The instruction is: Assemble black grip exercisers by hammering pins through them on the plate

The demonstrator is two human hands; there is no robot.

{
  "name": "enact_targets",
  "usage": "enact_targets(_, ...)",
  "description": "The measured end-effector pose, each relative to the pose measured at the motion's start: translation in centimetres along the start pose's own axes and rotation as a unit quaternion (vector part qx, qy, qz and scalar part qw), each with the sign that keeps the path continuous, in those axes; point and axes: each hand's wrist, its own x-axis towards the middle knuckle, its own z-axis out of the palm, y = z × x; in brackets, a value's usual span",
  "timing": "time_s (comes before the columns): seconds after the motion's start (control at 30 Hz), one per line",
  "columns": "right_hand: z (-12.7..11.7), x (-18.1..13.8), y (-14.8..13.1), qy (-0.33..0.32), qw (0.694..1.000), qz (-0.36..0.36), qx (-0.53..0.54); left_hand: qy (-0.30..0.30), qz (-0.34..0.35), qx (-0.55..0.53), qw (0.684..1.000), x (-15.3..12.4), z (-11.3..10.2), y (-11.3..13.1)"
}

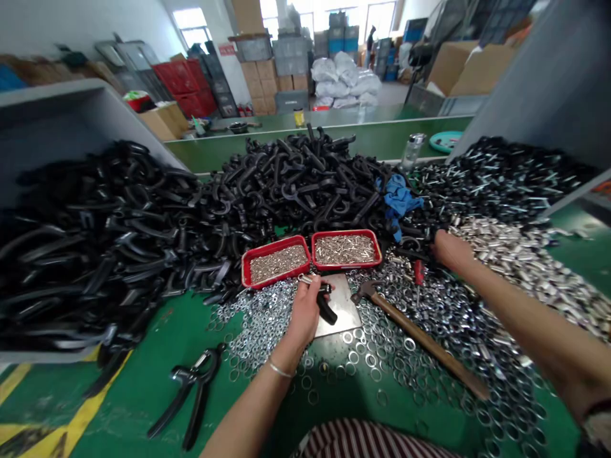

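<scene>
Apparently fetching is the step in hand: the left hand (305, 310) grips a black handle (327, 310) and spring (304, 279) over the plate (347, 306), inward from the table's (147, 346) near edge; the right hand (452, 252) is among black parts (430, 214) towards the right edge, its grip hidden. Next probably calls for lining up one such part with the handle.

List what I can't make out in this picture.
All in the head view:
1. Right grip: fingertips hidden by the hand itself, so whether it holds anything is unclear.
2. Black part: partly covered by the fingers of the left grip.
3. Metal plate: partly hidden by that grip and part.
4. Striped cloth: cut off by the bottom edge.
5. Distant person: too small for detail.
</scene>
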Motion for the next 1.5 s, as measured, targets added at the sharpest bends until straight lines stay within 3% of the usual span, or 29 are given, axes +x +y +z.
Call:
enact_targets(0.1, -0.9, -1.4, 0.1, 0.056, 0.997, -0.025, 0.049, 0.016, 0.004, 0.008, 1.0, 0.0, -0.7, 0.0)
enact_targets(0.17, -1.8, -4.4, -1.6, 0.101, 0.976, -0.069, 0.182, 0.019, 0.008, 0.015, 1.0, -0.1, -1.0, 0.1)
enact_targets(0.2, -2.1, -6.6, -3.2, 0.084, 0.95, -0.1, 0.283, 0.016, 0.009, 0.019, 1.0, -0.1, -0.9, 0.1)
enact_targets(0.23, -2.4, -9.0, -5.1, 0.016, 0.908, -0.134, 0.396, 0.013, 0.011, 0.024, 1.0, -0.1, -0.7, 0.1)
enact_targets(0.27, -2.4, -11.5, -7.4, -0.057, 0.851, -0.162, 0.496, 0.01, 0.014, 0.029, 0.999, -0.2, -0.4, 0.1)
enact_targets(0.33, -2.0, -15.9, -11.8, -0.137, 0.76, -0.185, 0.608, 0.009, 0.022, 0.039, 0.999, -0.4, 0.2, 0.1)
enact_targets(0.4, -1.2, -18.7, -15.1, -0.15, 0.723, -0.193, 0.646, 0.006, 0.032, 0.044, 0.998, -0.8, 0.4, 0.4)
enact_targets(0.5, 0.0, -19.8, -17.1, -0.125, 0.741, -0.202, 0.628, 0.008, 0.05, 0.076, 0.996, -1.4, -0.2, 1.2)
enact_targets(0.67, 0.0, -19.7, -17.0, -0.15, 0.752, -0.208, 0.607, -0.002, 0.086, 0.16, 0.983, -2.2, -1.1, 2.2)
enact_targets(0.83, -0.6, -20.2, -16.4, -0.102, 0.843, -0.307, 0.43, -0.019, 0.087, 0.199, 0.976, -2.5, -0.8, 2.8)
enact_targets(0.9, -0.6, -19.9, -15.8, -0.1, 0.849, -0.351, 0.382, -0.048, 0.083, 0.221, 0.971, -2.6, -0.9, 3.4)
enact_targets(1.0, -0.2, -19.0, -15.1, -0.088, 0.828, -0.431, 0.347, -0.113, 0.057, 0.246, 0.961, -2.8, -1.2, 4.2)
enact_targets(1.07, 0.1, -18.5, -15.3, -0.102, 0.817, -0.447, 0.35, -0.112, 0.065, 0.268, 0.955, -2.7, -1.3, 4.3)
enact_targets(1.2, 0.6, -18.8, -17.0, -0.251, 0.789, -0.304, 0.471, -0.058, 0.14, 0.334, 0.93, -2.0, -1.5, 3.5)
enact_targets(1.33, 1.2, -19.7, -17.9, -0.313, 0.763, -0.238, 0.514, -0.071, 0.191, 0.36, 0.91, -1.3, -2.0, 3.2)
enact_targets(1.37, 1.4, -19.8, -17.9, -0.352, 0.74, -0.229, 0.526, -0.089, 0.2, 0.352, 0.91, -1.2, -2.1, 3.3)
enact_targets(1.47, 1.7, -19.8, -17.4, -0.546, 0.604, -0.201, 0.544, -0.149, 0.214, 0.335, 0.905, -1.1, -2.6, 3.6)
enact_targets(1.5, 1.8, -19.6, -17.3, -0.58, 0.585, -0.198, 0.531, -0.155, 0.21, 0.337, 0.905, -1.0, -2.7, 3.6)
